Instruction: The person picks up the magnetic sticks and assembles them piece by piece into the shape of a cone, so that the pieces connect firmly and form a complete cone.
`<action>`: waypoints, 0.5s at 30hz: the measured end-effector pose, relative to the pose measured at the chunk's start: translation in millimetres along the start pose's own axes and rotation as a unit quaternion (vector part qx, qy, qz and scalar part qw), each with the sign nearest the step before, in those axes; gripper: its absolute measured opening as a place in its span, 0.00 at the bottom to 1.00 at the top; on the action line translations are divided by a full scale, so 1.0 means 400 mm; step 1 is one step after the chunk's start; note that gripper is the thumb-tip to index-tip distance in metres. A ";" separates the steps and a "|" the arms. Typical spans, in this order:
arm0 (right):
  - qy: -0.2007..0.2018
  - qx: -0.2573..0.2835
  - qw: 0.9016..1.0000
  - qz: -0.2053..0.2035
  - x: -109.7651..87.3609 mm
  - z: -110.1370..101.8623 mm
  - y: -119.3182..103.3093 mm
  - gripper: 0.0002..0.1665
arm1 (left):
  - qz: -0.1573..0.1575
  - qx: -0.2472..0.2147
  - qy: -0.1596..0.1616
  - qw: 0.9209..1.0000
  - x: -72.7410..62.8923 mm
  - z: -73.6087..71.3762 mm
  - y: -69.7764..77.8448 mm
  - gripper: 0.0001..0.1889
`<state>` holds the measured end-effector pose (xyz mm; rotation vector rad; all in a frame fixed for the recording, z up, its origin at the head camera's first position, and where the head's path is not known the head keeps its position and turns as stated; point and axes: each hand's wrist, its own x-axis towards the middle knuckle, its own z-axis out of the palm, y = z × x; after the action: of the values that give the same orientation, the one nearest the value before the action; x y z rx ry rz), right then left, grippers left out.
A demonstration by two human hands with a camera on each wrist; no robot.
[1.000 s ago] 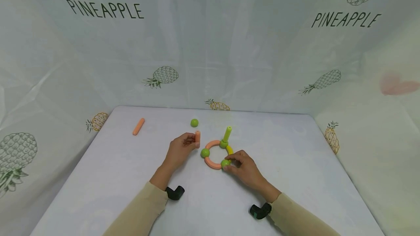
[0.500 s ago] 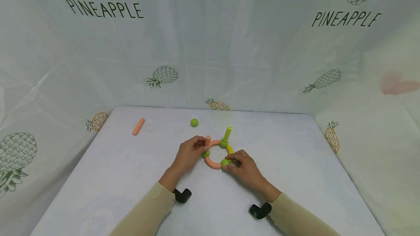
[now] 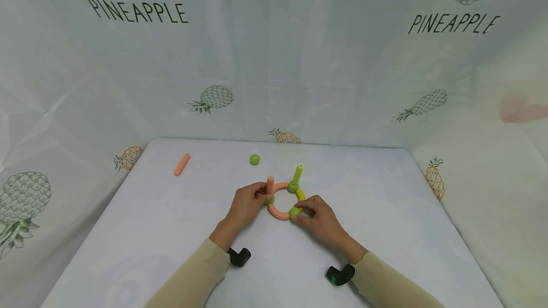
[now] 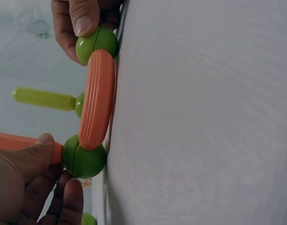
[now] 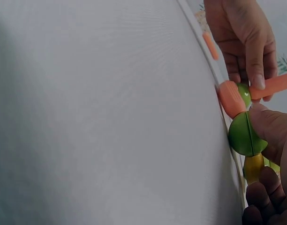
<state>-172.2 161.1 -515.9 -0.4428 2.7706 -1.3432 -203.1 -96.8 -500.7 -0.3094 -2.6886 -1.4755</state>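
Three green balls and three curved pieces, joined in a ring flat on the tabletop (image 3: 364,179): left ball (image 4: 85,159), near ball (image 3: 295,212), far ball (image 3: 293,187); near orange arc (image 3: 279,214), far orange arc (image 3: 280,186), yellow arc (image 3: 300,195).

One lime rod (image 3: 298,174), upright on the far ball.

One orange rod (image 3: 270,184), upright at the left ball, its lower end against it; whether it is fully seated cannot be told.

Step in hand, as judged: fitting the orange rod to the left ball while the ring is steadied. The next move seems to call for a straight push down along the rod, with the near ball braced against sliding.

One left hand (image 3: 248,206): grip closed, thumb and fingers pinching the orange rod low, close to the left ball. Its forearm reaches in from the lower left, the hand beside the ring's left edge.

One right hand (image 3: 318,217): grip closed to the ball's width, thumb and fingers pinching the near ball. Its forearm slants in from the lower right, the wrist low.

Loose items: one spare orange rod (image 3: 181,164), lying at far left, well apart from the ring; one spare green ball (image 3: 254,159), beyond the left hand.
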 end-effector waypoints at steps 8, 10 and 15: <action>-0.003 0.000 1.000 0.002 0.000 0.006 -0.008 0.18 | -0.003 0.016 -0.005 1.000 0.001 -0.005 -0.001 0.17; -0.004 0.000 1.000 0.003 -0.001 0.007 -0.011 0.18 | -0.002 0.015 -0.004 1.000 0.000 -0.005 0.000 0.17; -0.001 0.003 1.000 0.002 0.000 0.004 -0.009 0.17 | -0.004 0.021 -0.004 1.000 -0.003 -0.006 0.005 0.18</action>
<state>-170.9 157.5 -514.1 -0.4370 2.7623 -1.3497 -201.5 -97.9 -498.2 -0.3027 -2.7264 -1.4224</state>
